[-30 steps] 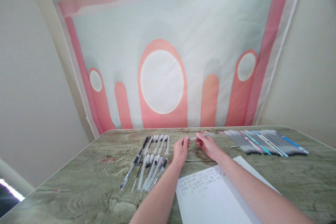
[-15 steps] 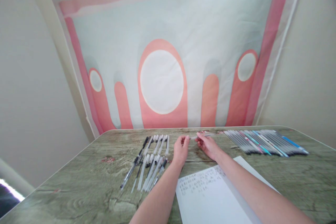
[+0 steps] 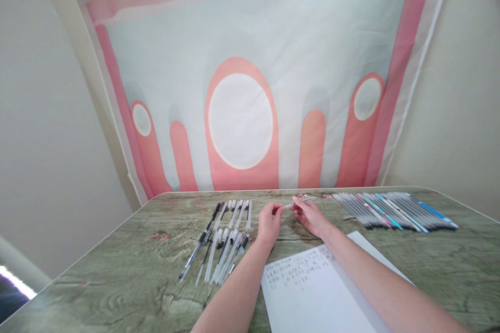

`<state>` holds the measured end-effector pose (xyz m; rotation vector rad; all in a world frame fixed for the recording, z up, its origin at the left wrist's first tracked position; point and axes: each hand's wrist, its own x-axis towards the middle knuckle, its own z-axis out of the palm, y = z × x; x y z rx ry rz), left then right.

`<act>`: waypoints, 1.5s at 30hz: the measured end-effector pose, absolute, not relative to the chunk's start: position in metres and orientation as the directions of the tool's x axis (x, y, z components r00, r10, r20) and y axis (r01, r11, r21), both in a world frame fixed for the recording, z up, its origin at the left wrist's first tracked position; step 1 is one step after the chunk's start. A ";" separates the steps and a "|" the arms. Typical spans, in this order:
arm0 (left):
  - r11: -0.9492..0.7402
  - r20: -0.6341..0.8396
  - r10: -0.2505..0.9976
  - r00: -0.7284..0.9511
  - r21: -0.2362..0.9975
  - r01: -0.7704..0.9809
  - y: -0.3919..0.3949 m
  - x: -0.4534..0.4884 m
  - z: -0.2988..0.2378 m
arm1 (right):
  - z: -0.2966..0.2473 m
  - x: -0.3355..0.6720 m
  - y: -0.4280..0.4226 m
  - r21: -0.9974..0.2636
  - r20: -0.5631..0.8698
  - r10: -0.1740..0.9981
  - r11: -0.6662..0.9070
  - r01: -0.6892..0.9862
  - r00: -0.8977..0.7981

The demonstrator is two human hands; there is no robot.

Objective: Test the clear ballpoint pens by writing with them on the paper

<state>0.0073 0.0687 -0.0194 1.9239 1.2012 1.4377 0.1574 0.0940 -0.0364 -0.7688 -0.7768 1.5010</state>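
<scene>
A slim, pale translucent pen (image 3: 288, 206) is held just above the far part of the table, lying nearly level between my two hands. My left hand (image 3: 269, 222) pinches its left end between thumb and finger. Around its barrel, my right hand (image 3: 308, 215) is closed, and the tip pokes out to the right past the fingers. What lies inside my left fingertips is too small to make out. To the left of my left hand lie several clear and black pen parts in two rows, among them a white barrel (image 3: 211, 260).
A neat row of pens (image 3: 385, 212), mostly grey with some blue and pink, lies at the back right. Under my right forearm rests an open notebook (image 3: 308, 302) with handwriting. The wood-patterned table (image 3: 128, 270) meets a pink and grey curtain (image 3: 289, 36) behind.
My left thumb and finger have moved slightly right along the pen, and the pen tilts a little more. The pens and notebook stay where they were.
</scene>
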 end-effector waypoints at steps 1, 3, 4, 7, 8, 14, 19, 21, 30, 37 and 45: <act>-0.517 0.530 0.845 0.071 0.775 0.364 0.068 0.008 -0.018 | -0.036 0.157 0.094 -0.830 -0.032 0.997 -0.063 -0.555 -0.065; -0.495 0.509 0.859 0.052 0.801 0.338 0.067 0.009 -0.017 | -0.035 0.157 0.093 -0.825 -0.045 0.997 -0.074 -0.560 -0.065; -0.473 0.488 0.872 0.039 0.818 0.326 0.067 0.010 -0.017 | -0.034 0.157 0.093 -0.822 -0.052 0.997 -0.079 -0.564 -0.063; -0.387 0.410 0.912 0.011 0.852 0.353 0.068 0.011 -0.019 | -0.034 0.157 0.093 -0.814 -0.061 0.997 -0.081 -0.575 -0.055; -0.363 0.389 0.921 0.011 0.850 0.381 0.069 0.011 -0.021 | -0.035 0.156 0.094 -0.816 -0.058 0.997 -0.078 -0.573 -0.054; -0.388 0.401 0.911 0.096 0.756 0.527 0.071 0.011 -0.025 | -0.037 0.156 0.093 -0.850 -0.013 0.998 -0.043 -0.525 -0.059; -0.432 0.467 0.875 0.128 0.634 0.642 0.068 0.008 -0.018 | -0.035 0.156 0.093 -0.867 -0.002 0.998 -0.033 -0.497 -0.063; -0.457 0.519 0.842 0.149 0.537 0.709 0.066 0.008 -0.014 | -0.033 0.156 0.093 -0.866 -0.012 0.998 -0.040 -0.499 -0.058; -0.403 0.541 0.841 0.000 0.627 0.666 0.068 0.010 -0.013 | -0.027 0.149 0.085 -0.970 0.233 0.954 0.242 -0.025 0.190; -0.434 0.522 0.850 0.068 0.623 0.651 0.063 0.011 -0.006 | -0.026 0.145 0.075 -0.785 0.516 0.848 0.410 0.465 0.124; -0.655 0.369 0.733 0.572 0.609 0.447 0.039 0.025 0.005 | -0.023 0.150 0.082 -0.923 0.384 0.873 0.354 0.149 0.302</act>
